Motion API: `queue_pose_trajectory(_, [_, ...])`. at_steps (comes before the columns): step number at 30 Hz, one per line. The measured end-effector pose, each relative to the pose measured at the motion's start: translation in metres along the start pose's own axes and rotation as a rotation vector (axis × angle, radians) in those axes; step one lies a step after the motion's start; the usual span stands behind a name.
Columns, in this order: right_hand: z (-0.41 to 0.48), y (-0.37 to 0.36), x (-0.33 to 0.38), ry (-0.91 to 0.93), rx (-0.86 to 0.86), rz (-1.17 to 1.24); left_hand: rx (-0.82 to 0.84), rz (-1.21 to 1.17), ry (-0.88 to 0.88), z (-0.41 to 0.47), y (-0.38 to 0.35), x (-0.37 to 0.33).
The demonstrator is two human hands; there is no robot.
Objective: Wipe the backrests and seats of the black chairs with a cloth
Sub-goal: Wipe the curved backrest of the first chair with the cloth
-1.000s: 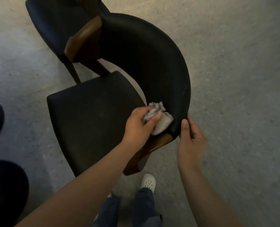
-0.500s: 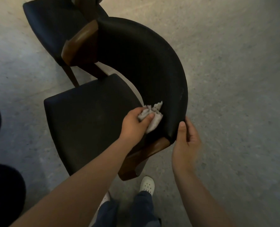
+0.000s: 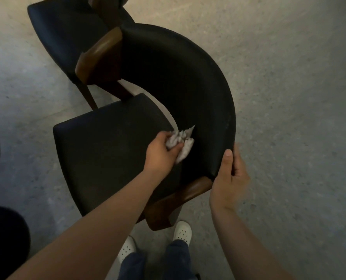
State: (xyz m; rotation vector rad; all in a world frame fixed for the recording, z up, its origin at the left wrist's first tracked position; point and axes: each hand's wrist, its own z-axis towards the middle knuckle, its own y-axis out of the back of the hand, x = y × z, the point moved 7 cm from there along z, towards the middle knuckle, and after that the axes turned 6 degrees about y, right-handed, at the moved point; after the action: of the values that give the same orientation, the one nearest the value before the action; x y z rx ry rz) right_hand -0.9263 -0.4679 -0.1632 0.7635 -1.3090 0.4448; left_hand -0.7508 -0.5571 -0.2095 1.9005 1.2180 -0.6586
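Observation:
A black chair stands below me with a curved black backrest (image 3: 180, 77) and a flat black seat (image 3: 107, 150), joined by brown wooden armrests (image 3: 180, 197). My left hand (image 3: 161, 153) grips a crumpled grey cloth (image 3: 181, 140) and presses it against the inner lower part of the backrest, just above the rear of the seat. My right hand (image 3: 229, 176) holds the near end of the backrest, thumb on the inner face and fingers behind it.
A second black chair (image 3: 67, 31) stands behind the first at the upper left. Dark rounded shapes (image 3: 4, 239) sit at the left edge. My white shoes (image 3: 182, 231) stand on the grey floor (image 3: 289, 118) under the near armrest.
My left hand has slid the cloth leftward and down along the inner backrest, away from the near end. My right hand keeps its hold on the backrest end.

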Motion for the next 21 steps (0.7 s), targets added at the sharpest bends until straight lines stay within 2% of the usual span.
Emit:
queue_pose_trajectory(2, [0.000, 0.000, 0.001, -0.005, 0.010, -0.016, -0.074, -0.046, -0.131, -0.007, 0.011, -0.031])
queue_pose_trajectory(5, [-0.001, -0.001, 0.004, 0.000, 0.026, -0.043, -0.165, 0.009, -0.294, -0.013, 0.016, -0.075])
queue_pose_trajectory(9, [-0.001, -0.002, 0.000, -0.014, 0.032, -0.045, -0.180, 0.040, -0.375, -0.015, 0.007, -0.108])
queue_pose_trajectory(14, [-0.001, -0.001, -0.001, -0.003, 0.017, -0.053, -0.034, 0.085, -0.443, -0.021, -0.030, -0.112])
queue_pose_trajectory(17, [-0.001, 0.000, -0.001, 0.005, 0.000, -0.046, -0.090, 0.158, -0.513, -0.019, -0.040, -0.116])
queue_pose_trajectory(21, [0.000, -0.001, -0.001, -0.005, 0.009, -0.003, -0.140, 0.101, -0.463, -0.011, -0.038, -0.115])
